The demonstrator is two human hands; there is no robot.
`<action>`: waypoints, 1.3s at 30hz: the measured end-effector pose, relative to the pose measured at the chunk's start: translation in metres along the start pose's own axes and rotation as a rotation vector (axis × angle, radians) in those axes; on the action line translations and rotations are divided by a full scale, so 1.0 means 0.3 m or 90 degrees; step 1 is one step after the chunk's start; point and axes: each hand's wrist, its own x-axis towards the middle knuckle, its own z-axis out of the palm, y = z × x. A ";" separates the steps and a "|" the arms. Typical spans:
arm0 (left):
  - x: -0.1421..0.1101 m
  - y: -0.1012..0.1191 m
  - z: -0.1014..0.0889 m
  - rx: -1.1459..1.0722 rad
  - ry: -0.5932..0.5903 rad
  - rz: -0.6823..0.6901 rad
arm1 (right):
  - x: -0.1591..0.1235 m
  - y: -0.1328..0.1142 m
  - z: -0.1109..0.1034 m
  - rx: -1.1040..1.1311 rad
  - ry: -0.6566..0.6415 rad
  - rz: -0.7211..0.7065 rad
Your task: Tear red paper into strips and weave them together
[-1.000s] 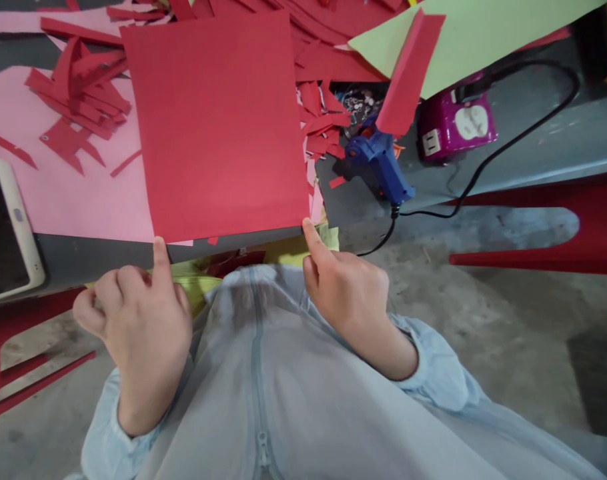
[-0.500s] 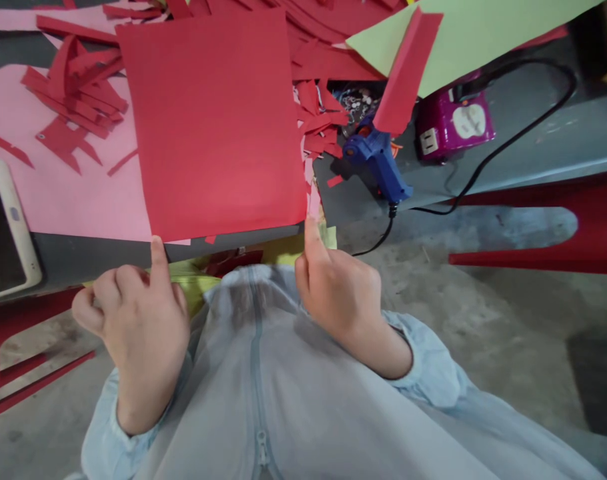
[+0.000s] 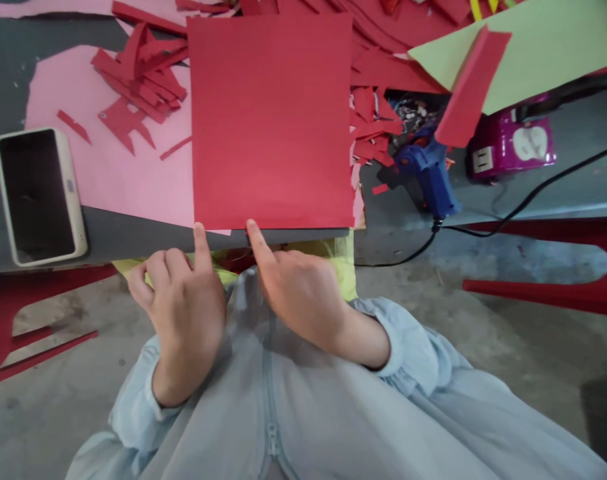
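A square red sheet of paper [image 3: 271,127] lies flat on the table, its near side along the table's front edge. My left hand [image 3: 188,307] has its index fingertip at the sheet's near left corner, the other fingers loosely bent and apart. The index finger of my right hand [image 3: 303,293] is stretched out and touches the middle of the near side; its other fingers are folded under and partly hidden. Neither hand grips anything. Beneath the red sheet, on its left, extends a pink sheet [image 3: 128,167].
Red paper scraps [image 3: 148,73] lie on the pink sheet, beside a phone [image 3: 38,193]. Right of the red sheet are more scraps [image 3: 371,127], a blue glue gun [image 3: 428,173] with a folded red strip [image 3: 473,87] over it, a purple power socket box [image 3: 513,147], its cable and a pale green sheet [image 3: 548,47].
My right index finger has slid left along the near side, from the right corner to the middle. My left fingertip stays at the left corner. The view has shifted left.
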 end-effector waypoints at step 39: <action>0.023 0.009 -0.034 -0.060 -0.109 -0.032 | 0.061 -0.069 0.004 0.019 -0.051 -0.016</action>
